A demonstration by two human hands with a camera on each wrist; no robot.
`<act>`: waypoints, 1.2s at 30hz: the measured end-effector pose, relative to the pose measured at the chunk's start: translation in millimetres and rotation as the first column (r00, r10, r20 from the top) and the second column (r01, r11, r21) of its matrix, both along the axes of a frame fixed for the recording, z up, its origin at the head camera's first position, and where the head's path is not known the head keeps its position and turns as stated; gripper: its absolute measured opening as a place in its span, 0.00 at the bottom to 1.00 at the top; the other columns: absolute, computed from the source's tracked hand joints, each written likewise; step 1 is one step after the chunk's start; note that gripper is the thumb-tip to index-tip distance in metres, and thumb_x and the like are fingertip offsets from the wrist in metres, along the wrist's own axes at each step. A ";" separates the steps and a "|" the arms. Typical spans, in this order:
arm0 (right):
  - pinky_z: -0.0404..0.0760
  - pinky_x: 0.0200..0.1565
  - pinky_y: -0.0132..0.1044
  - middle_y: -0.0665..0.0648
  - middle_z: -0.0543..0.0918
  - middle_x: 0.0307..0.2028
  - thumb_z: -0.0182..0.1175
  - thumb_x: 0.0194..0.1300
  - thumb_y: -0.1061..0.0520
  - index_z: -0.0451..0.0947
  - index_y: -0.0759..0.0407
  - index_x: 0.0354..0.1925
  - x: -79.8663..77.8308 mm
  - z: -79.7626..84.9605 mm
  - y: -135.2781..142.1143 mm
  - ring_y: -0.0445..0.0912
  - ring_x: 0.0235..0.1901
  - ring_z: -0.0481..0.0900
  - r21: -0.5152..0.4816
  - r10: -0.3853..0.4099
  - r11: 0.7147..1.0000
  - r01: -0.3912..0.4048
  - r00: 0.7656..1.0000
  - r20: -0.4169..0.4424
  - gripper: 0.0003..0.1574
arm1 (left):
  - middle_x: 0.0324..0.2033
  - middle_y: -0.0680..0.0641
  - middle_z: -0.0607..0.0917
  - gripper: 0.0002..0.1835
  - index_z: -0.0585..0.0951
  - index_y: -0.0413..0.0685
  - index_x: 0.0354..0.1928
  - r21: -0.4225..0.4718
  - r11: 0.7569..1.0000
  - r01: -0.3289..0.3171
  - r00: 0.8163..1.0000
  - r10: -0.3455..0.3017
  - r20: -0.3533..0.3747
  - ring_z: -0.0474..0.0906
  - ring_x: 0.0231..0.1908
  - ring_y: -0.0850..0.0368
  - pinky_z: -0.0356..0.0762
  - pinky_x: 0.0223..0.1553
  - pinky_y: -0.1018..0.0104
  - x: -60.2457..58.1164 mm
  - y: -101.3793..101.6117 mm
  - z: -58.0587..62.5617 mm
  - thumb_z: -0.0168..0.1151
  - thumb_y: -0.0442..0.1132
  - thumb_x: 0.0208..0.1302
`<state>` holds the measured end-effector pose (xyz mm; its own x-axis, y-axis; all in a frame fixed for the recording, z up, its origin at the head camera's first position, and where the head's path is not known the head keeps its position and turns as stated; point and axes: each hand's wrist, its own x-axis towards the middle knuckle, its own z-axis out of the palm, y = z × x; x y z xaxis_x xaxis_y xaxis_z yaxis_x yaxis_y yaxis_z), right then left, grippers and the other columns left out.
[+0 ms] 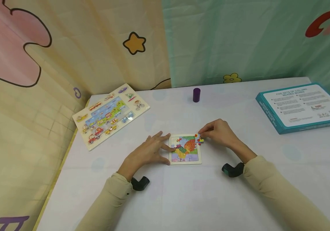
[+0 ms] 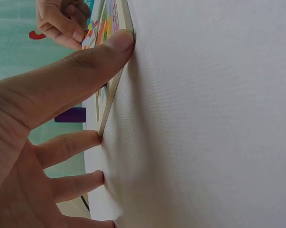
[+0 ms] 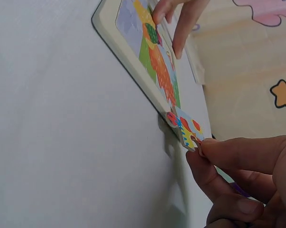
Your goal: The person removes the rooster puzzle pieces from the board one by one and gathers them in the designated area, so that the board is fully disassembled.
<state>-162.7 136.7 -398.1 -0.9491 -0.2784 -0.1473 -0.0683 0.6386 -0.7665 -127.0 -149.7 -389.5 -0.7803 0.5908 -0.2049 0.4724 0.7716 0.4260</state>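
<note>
A small square jigsaw puzzle (image 1: 184,163) in a pale wooden tray lies flat on the table, showing a red-brown hen and a yellow chick. My left hand (image 1: 149,150) spreads its fingers along the tray's left side; the thumb (image 2: 97,59) touches the near edge and one finger reaches over the picture. At the tray's far right corner, my right hand (image 1: 219,132) pinches a puzzle piece (image 3: 186,127) between thumb and finger. That piece is tilted, coloured blue, yellow and red, and overlaps the tray's edge. Whether it touches the other pieces I cannot tell.
A larger vehicle puzzle board (image 1: 111,117) lies at the far left. Behind the small puzzle stands a purple cylinder (image 1: 196,95). A teal-edged box (image 1: 303,107) with printed text lies at the right. Patterned curtains (image 1: 211,41) border the table's back and left.
</note>
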 end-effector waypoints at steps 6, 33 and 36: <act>0.75 0.36 0.37 0.56 0.88 0.39 0.67 0.62 0.58 0.89 0.58 0.39 3.6 -0.7 16.1 0.50 0.40 0.77 0.031 -0.045 0.998 0.045 0.999 0.011 0.08 | 0.71 0.44 0.65 0.28 0.86 0.58 0.52 0.004 1.000 -0.002 1.000 0.002 0.006 0.48 0.74 0.37 0.48 0.65 0.28 -0.1 -0.9 0.9 0.81 0.49 0.44; 0.74 0.36 0.38 0.56 0.88 0.34 0.67 0.61 0.61 0.89 0.62 0.37 3.8 -3.4 17.9 0.50 0.38 0.77 0.092 -0.032 0.995 0.035 0.999 -0.035 0.08 | 0.71 0.43 0.65 0.29 0.85 0.57 0.53 0.022 1.000 0.002 1.000 -0.003 0.018 0.47 0.74 0.37 0.47 0.65 0.28 -0.5 -0.6 1.2 0.80 0.49 0.44; 0.74 0.37 0.38 0.56 0.88 0.33 0.67 0.61 0.61 0.89 0.63 0.37 3.4 -3.7 17.6 0.50 0.39 0.77 0.094 -0.031 0.995 0.034 0.999 -0.032 0.07 | 0.71 0.43 0.65 0.29 0.85 0.57 0.53 0.021 1.000 0.003 1.000 -0.003 0.019 0.47 0.74 0.37 0.48 0.64 0.28 -1.0 -0.2 1.1 0.80 0.49 0.44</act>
<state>-159.3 154.3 -401.8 -0.9619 -0.2333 -0.1429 -0.0683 0.7105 -0.7004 -128.0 -149.9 -388.3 -0.7744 0.5976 -0.2077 0.4664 0.7610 0.4509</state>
